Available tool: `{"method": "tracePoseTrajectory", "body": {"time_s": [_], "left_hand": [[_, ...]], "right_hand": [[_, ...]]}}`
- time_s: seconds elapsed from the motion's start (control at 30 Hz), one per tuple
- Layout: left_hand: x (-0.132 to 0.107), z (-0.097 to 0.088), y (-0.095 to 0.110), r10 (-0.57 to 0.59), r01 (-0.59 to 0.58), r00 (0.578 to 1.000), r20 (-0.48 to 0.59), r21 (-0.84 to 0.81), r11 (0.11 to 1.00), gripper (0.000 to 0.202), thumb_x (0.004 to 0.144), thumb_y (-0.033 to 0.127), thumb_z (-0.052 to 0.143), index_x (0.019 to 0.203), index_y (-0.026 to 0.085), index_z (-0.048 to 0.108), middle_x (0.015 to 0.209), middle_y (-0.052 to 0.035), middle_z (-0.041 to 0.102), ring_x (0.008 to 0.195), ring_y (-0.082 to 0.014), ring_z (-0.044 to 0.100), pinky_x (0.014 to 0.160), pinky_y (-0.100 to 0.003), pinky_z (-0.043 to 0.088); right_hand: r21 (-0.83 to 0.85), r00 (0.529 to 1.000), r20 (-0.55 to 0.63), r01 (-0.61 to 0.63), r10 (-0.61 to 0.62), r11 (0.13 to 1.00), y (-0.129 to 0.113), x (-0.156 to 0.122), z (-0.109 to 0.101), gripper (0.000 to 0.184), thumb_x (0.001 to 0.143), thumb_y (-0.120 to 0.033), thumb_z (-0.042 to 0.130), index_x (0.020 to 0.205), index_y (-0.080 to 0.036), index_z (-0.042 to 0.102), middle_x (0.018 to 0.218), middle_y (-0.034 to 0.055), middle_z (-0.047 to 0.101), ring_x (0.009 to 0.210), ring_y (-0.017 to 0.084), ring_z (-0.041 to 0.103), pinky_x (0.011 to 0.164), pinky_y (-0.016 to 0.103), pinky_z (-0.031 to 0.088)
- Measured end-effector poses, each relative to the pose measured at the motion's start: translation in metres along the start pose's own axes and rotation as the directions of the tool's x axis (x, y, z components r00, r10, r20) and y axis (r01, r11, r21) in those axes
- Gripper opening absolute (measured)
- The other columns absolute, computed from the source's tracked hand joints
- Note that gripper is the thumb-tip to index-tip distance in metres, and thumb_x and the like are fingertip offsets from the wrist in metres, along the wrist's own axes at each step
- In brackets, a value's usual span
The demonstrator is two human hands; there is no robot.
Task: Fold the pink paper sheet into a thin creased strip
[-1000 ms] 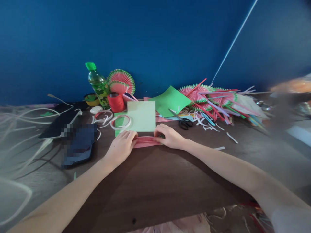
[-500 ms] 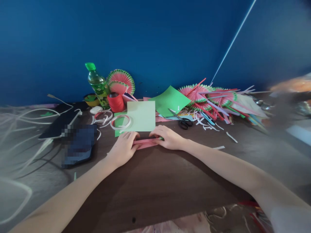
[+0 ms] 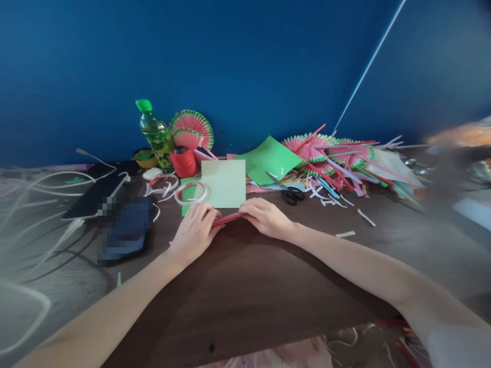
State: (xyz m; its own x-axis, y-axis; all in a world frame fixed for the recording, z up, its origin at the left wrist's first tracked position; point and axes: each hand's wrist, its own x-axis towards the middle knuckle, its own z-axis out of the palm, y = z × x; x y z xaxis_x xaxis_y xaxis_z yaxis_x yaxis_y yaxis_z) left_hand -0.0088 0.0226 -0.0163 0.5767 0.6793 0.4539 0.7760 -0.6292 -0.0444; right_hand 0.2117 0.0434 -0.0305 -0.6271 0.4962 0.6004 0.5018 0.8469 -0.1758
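A narrow strip of folded pink paper (image 3: 229,219) stretches between my two hands, just above the dark table. My left hand (image 3: 196,225) is closed on its left end, and my right hand (image 3: 264,216) pinches the right end. The fingers cover both ends of the paper. Just beyond the hands lie a pale green paper sheet (image 3: 223,184) and a roll of tape (image 3: 191,193). Black-handled scissors (image 3: 292,195) rest to the right of them, with the blades against a bright green sheet (image 3: 267,162).
Pink and green pleated paper fans (image 3: 312,148) and coloured strips are heaped at the back right. A red spool (image 3: 183,161), a green-capped bottle (image 3: 155,134) and another fan (image 3: 193,128) stand at the back left. Phone-like dark devices (image 3: 128,225) and white cables lie left.
The pink paper has gone from a wider, flatter band to a narrower, tighter strip. Both hands have shifted slightly, fingers closing over its ends.
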Motion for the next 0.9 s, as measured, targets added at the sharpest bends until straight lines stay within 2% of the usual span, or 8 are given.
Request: {"method": "tracePoseTrajectory", "body": {"time_s": [0.13, 0.23, 0.37, 0.53, 0.7, 0.8, 0.9], "left_hand": [[0.001, 0.0, -0.001, -0.009, 0.009, 1.0, 0.015, -0.044, 0.999, 0.023, 0.086, 0.037, 0.046, 0.093, 0.015, 0.051, 0.088, -0.0067, 0.054, 0.085, -0.0213, 0.051, 0.077, -0.033, 0.042], [0.001, 0.0, -0.001, 0.0, 0.001, 1.0, 0.023, -0.038, 0.999, 0.019, 0.089, 0.032, 0.041, 0.089, 0.016, 0.05, 0.085, -0.0058, 0.054, 0.083, -0.0203, 0.051, 0.076, -0.033, 0.042], [0.0, 0.002, -0.003, 0.015, -0.011, 0.998, 0.067, -0.065, 0.998, 0.015, 0.089, 0.025, 0.039, 0.084, 0.016, 0.05, 0.085, -0.0052, 0.053, 0.082, -0.0195, 0.05, 0.075, -0.032, 0.042], [-0.001, 0.006, -0.006, 0.038, -0.035, 0.996, 0.075, -0.045, 0.998, 0.019, 0.09, 0.027, 0.039, 0.092, 0.016, 0.054, 0.089, -0.0055, 0.057, 0.087, -0.0195, 0.051, 0.079, -0.032, 0.041], [0.001, 0.004, -0.005, 0.071, -0.077, 0.994, 0.078, 0.075, 0.994, 0.029, 0.091, 0.029, 0.034, 0.078, 0.016, 0.056, 0.077, -0.0044, 0.058, 0.075, -0.0177, 0.053, 0.067, -0.029, 0.04], [0.002, 0.002, -0.003, 0.035, -0.039, 0.995, 0.094, 0.043, 0.998, 0.029, 0.091, 0.028, 0.034, 0.076, 0.016, 0.055, 0.076, -0.0044, 0.058, 0.074, -0.0175, 0.054, 0.066, -0.029, 0.039], [0.003, 0.001, -0.003, -0.052, 0.069, 0.989, 0.142, -0.115, 0.991, 0.024, 0.09, 0.028, 0.036, 0.079, 0.017, 0.055, 0.08, -0.0036, 0.059, 0.078, -0.0179, 0.055, 0.07, -0.029, 0.04]], "right_hand": [[-0.06, 0.998, -0.058, -0.004, 0.0, 0.998, 0.0, 0.0, -0.001, 0.019, 0.092, -0.018, 0.039, 0.095, -0.014, 0.057, 0.086, 0.0074, 0.062, 0.085, 0.017, 0.051, 0.075, 0.029, 0.039], [-0.091, 0.998, -0.055, 0.006, -0.011, 0.996, 0.002, 0.0, -0.002, 0.019, 0.091, -0.019, 0.041, 0.092, -0.015, 0.06, 0.087, 0.0068, 0.062, 0.085, 0.017, 0.05, 0.075, 0.029, 0.037], [-0.053, 1.0, 0.009, 0.012, -0.012, 0.999, 0.007, 0.0, 0.0, 0.016, 0.088, -0.019, 0.046, 0.083, -0.015, 0.061, 0.082, 0.0061, 0.059, 0.08, 0.016, 0.049, 0.073, 0.028, 0.037], [0.042, 0.998, 0.064, -0.013, 0.01, 0.999, 0.01, 0.001, 0.003, 0.009, 0.083, -0.012, 0.049, 0.08, -0.015, 0.057, 0.082, 0.0053, 0.059, 0.08, 0.016, 0.05, 0.073, 0.027, 0.036], [-0.002, 0.991, 0.132, -0.008, 0.008, 1.0, 0.009, 0.003, -0.001, 0.009, 0.075, -0.006, 0.05, 0.073, -0.015, 0.053, 0.079, 0.0041, 0.056, 0.077, 0.016, 0.048, 0.069, 0.027, 0.034], [-0.019, 0.99, 0.143, -0.013, 0.016, 1.0, 0.008, 0.003, -0.003, 0.008, 0.074, -0.008, 0.051, 0.072, -0.015, 0.053, 0.075, 0.0034, 0.054, 0.074, 0.016, 0.046, 0.067, 0.027, 0.033], [0.049, 0.993, 0.112, -0.052, 0.046, 0.997, 0.008, 0.003, -0.004, 0.009, 0.074, -0.007, 0.051, 0.074, -0.014, 0.056, 0.075, 0.0035, 0.055, 0.075, 0.016, 0.046, 0.069, 0.026, 0.035]]}}
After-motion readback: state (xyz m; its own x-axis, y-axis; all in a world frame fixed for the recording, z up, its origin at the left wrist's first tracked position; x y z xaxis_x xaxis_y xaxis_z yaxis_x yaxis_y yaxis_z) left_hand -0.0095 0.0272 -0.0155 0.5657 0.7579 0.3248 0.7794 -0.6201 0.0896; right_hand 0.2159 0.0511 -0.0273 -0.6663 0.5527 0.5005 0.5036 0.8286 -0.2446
